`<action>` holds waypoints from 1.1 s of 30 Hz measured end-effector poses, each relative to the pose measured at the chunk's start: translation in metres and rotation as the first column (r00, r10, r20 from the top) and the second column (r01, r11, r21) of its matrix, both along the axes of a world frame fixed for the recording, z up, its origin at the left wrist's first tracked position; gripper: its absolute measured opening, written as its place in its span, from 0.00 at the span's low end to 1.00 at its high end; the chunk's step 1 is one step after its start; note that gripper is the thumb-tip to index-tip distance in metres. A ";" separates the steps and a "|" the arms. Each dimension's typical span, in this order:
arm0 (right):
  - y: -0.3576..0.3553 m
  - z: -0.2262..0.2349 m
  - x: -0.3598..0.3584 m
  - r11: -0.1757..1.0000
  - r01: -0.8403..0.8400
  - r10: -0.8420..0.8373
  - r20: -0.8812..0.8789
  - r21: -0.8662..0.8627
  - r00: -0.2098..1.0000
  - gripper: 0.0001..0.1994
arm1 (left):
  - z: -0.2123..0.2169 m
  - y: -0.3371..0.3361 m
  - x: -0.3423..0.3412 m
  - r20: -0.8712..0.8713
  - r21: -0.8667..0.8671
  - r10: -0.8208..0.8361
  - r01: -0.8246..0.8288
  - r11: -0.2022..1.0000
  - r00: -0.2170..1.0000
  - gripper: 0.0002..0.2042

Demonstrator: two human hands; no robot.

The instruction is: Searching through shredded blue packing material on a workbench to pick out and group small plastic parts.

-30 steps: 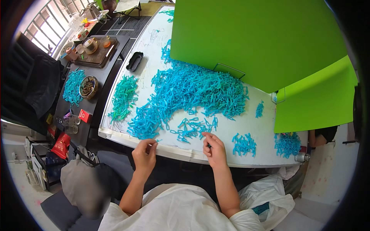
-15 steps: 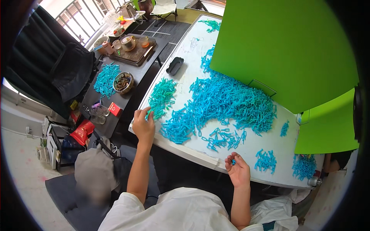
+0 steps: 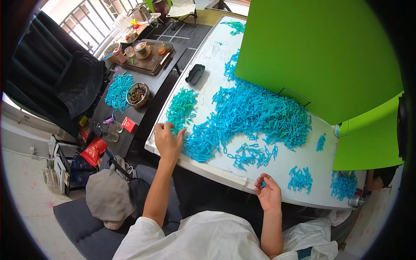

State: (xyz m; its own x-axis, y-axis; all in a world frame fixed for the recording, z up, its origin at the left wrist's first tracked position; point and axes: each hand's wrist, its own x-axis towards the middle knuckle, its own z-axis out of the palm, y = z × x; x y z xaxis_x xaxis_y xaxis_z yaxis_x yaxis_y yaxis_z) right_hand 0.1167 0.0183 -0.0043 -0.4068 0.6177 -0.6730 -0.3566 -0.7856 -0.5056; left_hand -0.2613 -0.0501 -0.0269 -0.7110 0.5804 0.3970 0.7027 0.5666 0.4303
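My left hand point(image 3: 169, 141) is at the table's near left edge, its thumb spread from the fingers. It sits between a pile of small green clip-like plastic pieces point(image 3: 181, 106) and the large heap of blue ones point(image 3: 247, 110), with nothing visible in its grip. Over the front edge, my right hand point(image 3: 268, 193) is palm up with curled fingers, pinching a small blue plastic piece point(image 3: 263, 184). Loose blue pieces point(image 3: 255, 155) are scattered just beyond it, and a small blue pile point(image 3: 300, 180) lies to its right.
Large green panels point(image 3: 320, 56) stand over the white table's point(image 3: 212, 56) right side. A black tray point(image 3: 195, 74) lies at the back left. Another blue pile point(image 3: 344, 185) is at the right corner. The dark side table point(image 3: 149, 89) holds a bowl point(image 3: 138, 94) and a teapot point(image 3: 142, 50).
My left hand has moved slightly right and nearer to me, and its thumb has opened away from the fingers. The green piece at its fingertips no longer shows there. My right hand stays nearly still.
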 end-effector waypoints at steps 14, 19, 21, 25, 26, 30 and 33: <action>0.022 -0.002 -0.046 0.836 -0.277 -0.027 0.540 0.473 0.841 0.06 | 0.010 -0.012 0.085 0.072 0.360 -0.348 0.301 0.883 0.935 0.10; 0.048 -0.001 -0.082 0.416 -0.714 -0.131 0.814 0.563 0.566 0.06 | 0.004 -0.006 0.144 0.204 0.326 -0.597 0.521 0.789 0.776 0.07; 0.060 -0.005 -0.098 0.307 -0.783 -0.173 0.841 0.541 0.513 0.06 | 0.001 -0.002 0.150 0.217 0.342 -0.618 0.534 0.773 0.755 0.07; 0.081 -0.019 -0.122 0.101 -0.764 -0.355 0.741 0.637 0.570 0.09 | -0.009 0.000 0.151 0.301 0.391 -0.622 0.502 0.772 0.723 0.07; 0.082 -0.020 -0.127 0.055 -0.775 -0.357 0.737 0.629 0.574 0.10 | -0.010 -0.001 0.151 0.297 0.394 -0.625 0.503 0.769 0.722 0.07; 0.093 -0.020 -0.151 -0.079 -0.803 -0.400 0.719 0.591 0.568 0.12 | -0.012 -0.001 0.153 0.292 0.393 -0.618 0.498 0.773 0.730 0.06; 0.103 -0.027 -0.157 -0.135 -0.842 -0.405 0.747 0.522 0.527 0.11 | -0.015 0.002 0.156 0.240 0.389 -0.622 0.514 0.765 0.745 0.06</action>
